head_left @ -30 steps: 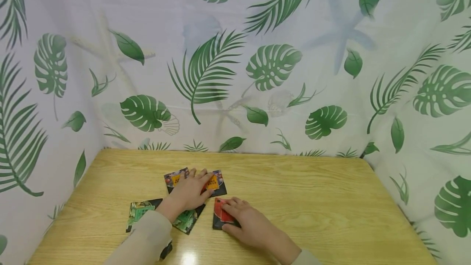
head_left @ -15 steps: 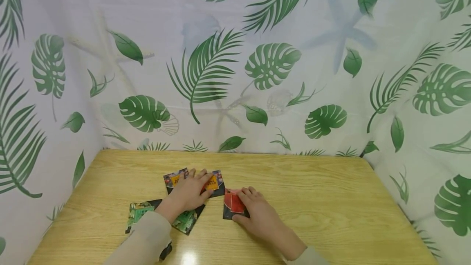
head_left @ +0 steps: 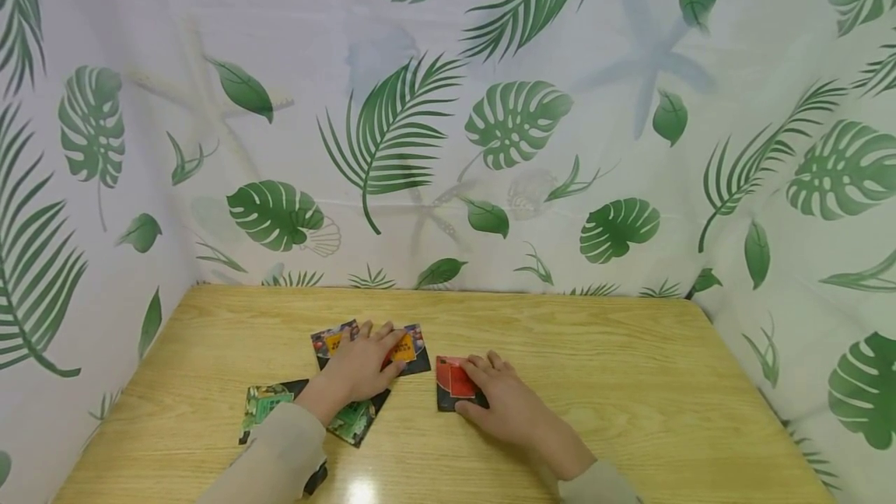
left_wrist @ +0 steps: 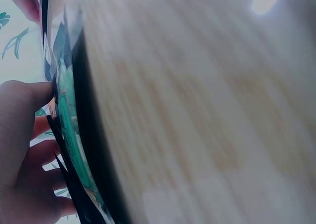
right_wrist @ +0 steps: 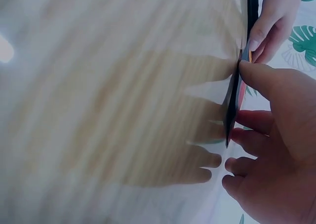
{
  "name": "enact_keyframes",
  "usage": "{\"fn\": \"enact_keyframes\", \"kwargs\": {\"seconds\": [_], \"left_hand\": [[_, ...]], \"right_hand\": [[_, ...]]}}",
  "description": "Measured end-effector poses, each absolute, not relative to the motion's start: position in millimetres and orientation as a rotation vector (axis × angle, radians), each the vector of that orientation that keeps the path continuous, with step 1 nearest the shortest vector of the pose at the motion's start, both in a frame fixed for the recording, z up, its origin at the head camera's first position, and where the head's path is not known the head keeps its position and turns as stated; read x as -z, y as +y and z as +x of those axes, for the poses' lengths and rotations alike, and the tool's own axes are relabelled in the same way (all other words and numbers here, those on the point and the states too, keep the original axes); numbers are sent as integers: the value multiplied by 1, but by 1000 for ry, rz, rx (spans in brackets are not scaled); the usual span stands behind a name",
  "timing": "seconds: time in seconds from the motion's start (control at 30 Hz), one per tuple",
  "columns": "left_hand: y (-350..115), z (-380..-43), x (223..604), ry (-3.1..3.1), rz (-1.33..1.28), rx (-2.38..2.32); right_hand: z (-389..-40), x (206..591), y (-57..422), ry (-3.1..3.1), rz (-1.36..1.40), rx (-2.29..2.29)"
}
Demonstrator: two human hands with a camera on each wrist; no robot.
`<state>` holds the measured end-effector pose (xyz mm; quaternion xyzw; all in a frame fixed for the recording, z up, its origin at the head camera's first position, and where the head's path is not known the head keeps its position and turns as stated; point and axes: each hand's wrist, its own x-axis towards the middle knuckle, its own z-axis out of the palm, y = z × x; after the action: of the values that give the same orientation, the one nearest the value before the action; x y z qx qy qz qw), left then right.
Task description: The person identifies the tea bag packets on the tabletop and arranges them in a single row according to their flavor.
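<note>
In the head view my left hand (head_left: 360, 368) lies palm down with its fingers spread over two black packets with orange labels, one (head_left: 329, 341) showing at its left and the other (head_left: 413, 348) at its right. My right hand (head_left: 511, 403) rests on a black packet with a red label (head_left: 453, 381), covering its right side, the thumb along the near edge. In the right wrist view that red packet (right_wrist: 234, 103) appears nearly edge-on, with the thumb and fingertips against its upper face. A green-label packet (head_left: 357, 417) lies under my left wrist.
Another green-label packet (head_left: 262, 407) lies by the left sleeve (head_left: 280, 449). A small dark object (head_left: 316, 479) shows beside that sleeve. The wood-grain table (head_left: 595, 356) stretches right, up to a leaf-printed cloth (head_left: 518, 201) at the back and sides.
My right hand has slid the red packet to the right and slightly away from me, apart from the orange packets. My left hand has stayed in place.
</note>
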<state>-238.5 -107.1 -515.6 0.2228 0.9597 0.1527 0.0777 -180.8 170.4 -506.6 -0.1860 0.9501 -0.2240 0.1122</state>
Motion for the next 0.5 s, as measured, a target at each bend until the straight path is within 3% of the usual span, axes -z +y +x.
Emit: {"fn": "enact_keyframes", "kwargs": {"seconds": [0.5], "left_hand": [[-107,-239,514,2861,676,-480]], "right_hand": [[-199,510,196,2846,-517,590]]}}
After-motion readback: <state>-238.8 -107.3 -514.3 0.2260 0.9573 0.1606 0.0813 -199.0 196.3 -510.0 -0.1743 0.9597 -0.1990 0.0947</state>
